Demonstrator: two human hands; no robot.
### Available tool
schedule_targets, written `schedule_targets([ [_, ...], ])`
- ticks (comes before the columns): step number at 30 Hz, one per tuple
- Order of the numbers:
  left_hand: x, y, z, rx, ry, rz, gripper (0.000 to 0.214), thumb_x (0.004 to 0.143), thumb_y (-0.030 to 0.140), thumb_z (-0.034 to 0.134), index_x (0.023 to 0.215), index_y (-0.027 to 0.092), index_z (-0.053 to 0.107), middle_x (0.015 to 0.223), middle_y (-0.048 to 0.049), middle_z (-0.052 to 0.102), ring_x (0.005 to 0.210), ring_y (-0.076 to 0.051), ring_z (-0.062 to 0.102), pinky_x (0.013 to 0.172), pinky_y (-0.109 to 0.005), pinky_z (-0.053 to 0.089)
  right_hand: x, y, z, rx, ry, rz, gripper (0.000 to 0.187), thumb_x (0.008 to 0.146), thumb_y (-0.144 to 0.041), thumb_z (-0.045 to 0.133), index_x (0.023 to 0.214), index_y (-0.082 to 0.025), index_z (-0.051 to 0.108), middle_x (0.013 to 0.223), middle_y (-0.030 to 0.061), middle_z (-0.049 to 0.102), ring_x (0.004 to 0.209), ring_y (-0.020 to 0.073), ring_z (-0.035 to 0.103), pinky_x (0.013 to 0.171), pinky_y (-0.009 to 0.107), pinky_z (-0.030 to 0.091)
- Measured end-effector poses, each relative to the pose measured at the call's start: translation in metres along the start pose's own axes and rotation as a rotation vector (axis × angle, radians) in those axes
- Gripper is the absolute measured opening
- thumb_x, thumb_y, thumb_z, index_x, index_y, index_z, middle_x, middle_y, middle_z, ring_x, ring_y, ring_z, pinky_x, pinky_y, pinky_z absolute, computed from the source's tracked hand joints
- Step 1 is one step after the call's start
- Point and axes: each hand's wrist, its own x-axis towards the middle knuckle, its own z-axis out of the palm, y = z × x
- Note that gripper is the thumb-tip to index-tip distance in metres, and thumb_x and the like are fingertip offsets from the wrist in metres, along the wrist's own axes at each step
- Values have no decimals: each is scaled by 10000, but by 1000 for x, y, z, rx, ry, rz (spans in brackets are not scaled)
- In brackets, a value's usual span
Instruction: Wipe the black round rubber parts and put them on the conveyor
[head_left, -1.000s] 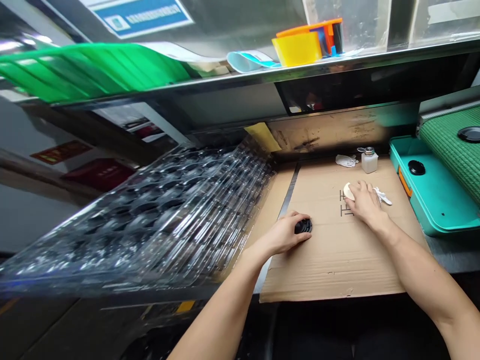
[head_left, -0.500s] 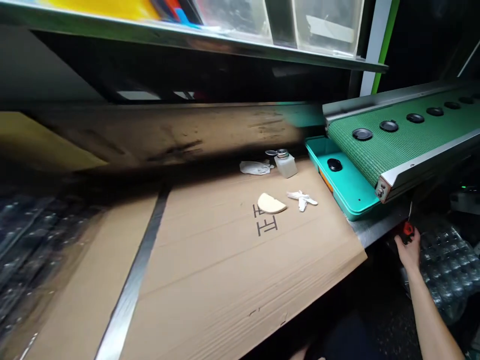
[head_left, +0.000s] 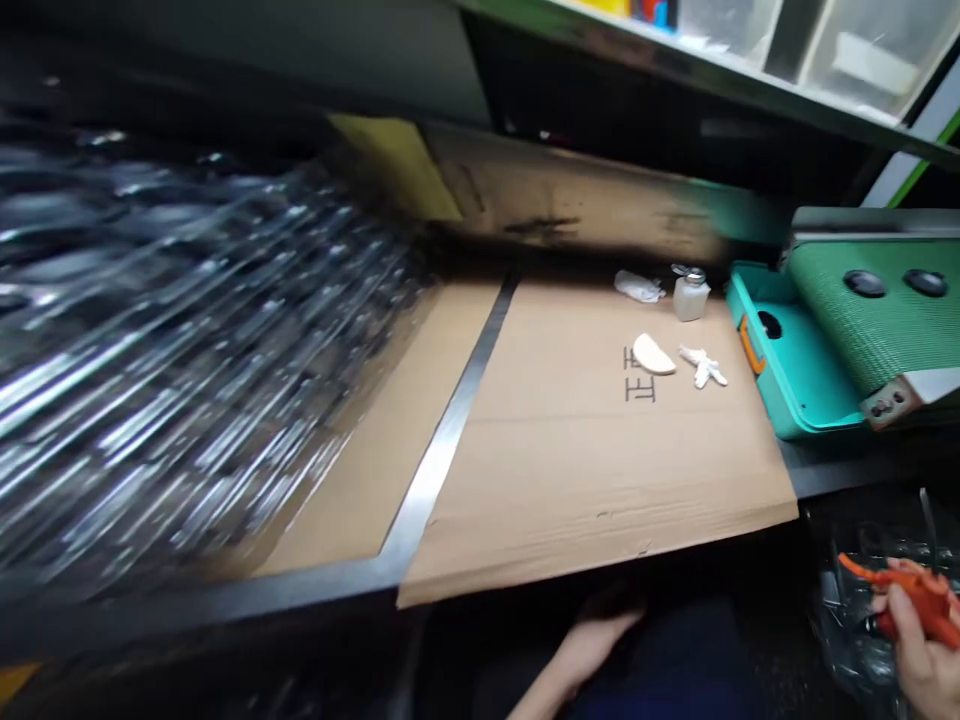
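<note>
Right hand (head_left: 926, 665) at lower right corner, below the table edge, fingers closed around an orange-handled tool (head_left: 916, 600). Exact tool type hard to tell, blurred. Tool sits just above a clear plastic tray (head_left: 844, 625), low at lower right; a thin metal pin (head_left: 928, 517) stands up behind the tool, and whether the two are joined can't be told.

Left hand (head_left: 600, 640) at bottom center, below the table edge, fingers loosely extended and together, nothing visible in it. Blurred, in front of dark clothing (head_left: 675, 665).

Table (head_left: 187, 600) has a black edge along the bottom. On it a cardboard sheet (head_left: 600, 470) with black printed characters (head_left: 640, 375). Half-round white sponge (head_left: 654, 354) just above the characters, small white cloth scrap (head_left: 703, 366) just right of the sponge. Further up, crumpled white tissue (head_left: 639, 287) beside a translucent bottle with metal top (head_left: 690, 297).

Right of the cardboard, teal tray (head_left: 795, 380) with orange latch (head_left: 752, 345), under the end of a green mesh conveyor belt (head_left: 862, 310) carrying black round pieces (head_left: 865, 283). Left half of frame: stacked clear blister trays (head_left: 165, 340), heavily blurred. Clear bins (head_left: 862, 60) on a shelf at upper right.
</note>
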Motion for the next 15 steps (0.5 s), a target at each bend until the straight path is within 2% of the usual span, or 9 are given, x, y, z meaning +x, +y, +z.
schedule_targets([
  [1, 3, 4, -3, -165, -3, -67, 634, 706, 598, 783, 1154, 152, 732, 1181, -170, 726, 1077, -392, 685, 940, -482, 549, -25, -6, 2, 5, -231, 13, 418, 818, -655, 661, 1090, -339, 629, 1248, 148, 685, 831, 297, 736, 710, 432, 624],
  [2, 6, 6, -6, -261, -4, -106, 632, 730, 625, 761, 1162, 165, 722, 1171, -163, 729, 992, -368, 710, 840, -468, 579, -50, -10, 7, 26, -366, 29, 434, 842, -659, 625, 1140, -345, 600, 1258, 135, 686, 829, 290, 737, 721, 430, 625],
  [3, 9, 7, -8, -339, 7, -117, 609, 749, 615, 757, 1174, 182, 714, 1203, -149, 722, 980, -343, 713, 797, -437, 586, -74, -11, 14, 14, -507, 65, 446, 868, -665, 583, 1165, -333, 581, 1176, 122, 724, 749, 272, 732, 708, 421, 618],
  [5, 17, 8, -10, -457, 40, -113, 552, 739, 535, 810, 1144, 171, 720, 1212, -147, 722, 1039, -327, 695, 791, -397, 585, -116, -9, 35, -143, -670, 76, 521, 909, -703, 477, 1207, -286, 571, 894, 83, 763, 595, 249, 695, 596, 368, 563],
  [7, 25, 6, -9, -554, 83, -97, 494, 710, 432, 862, 1076, 125, 737, 1143, -160, 744, 1088, -333, 675, 828, -381, 575, -144, -5, 57, -365, -837, -102, 504, 946, -693, 400, 1119, -272, 614, 687, 36, 711, 557, 246, 683, 555, 320, 486],
  [9, 31, 4, -7, -610, 134, -78, 436, 703, 364, 874, 1027, 103, 743, 1073, -162, 759, 1089, -332, 674, 853, -374, 566, -154, -8, 77, -571, -971, -298, 459, 996, -611, 330, 1003, -259, 624, 599, 20, 663, 556, 254, 687, 542, 296, 421],
  [11, 36, 1, -7, -636, 172, -57, 374, 730, 348, 855, 993, 107, 744, 1032, -158, 766, 1078, -326, 681, 857, -371, 563, -152, -19, 92, -715, -1065, -428, 414, 1028, -509, 297, 944, -244, 604, 596, 21, 663, 571, 263, 698, 545, 290, 386],
  [15, 40, -2, -10, -662, 178, 7, 301, 774, 368, 817, 918, 115, 743, 948, -153, 771, 1071, -320, 688, 872, -374, 561, -139, -51, 106, -863, -1208, -474, 331, 1035, -413, 339, 956, -223, 597, 720, 47, 728, 684, 280, 735, 590, 290, 384],
])
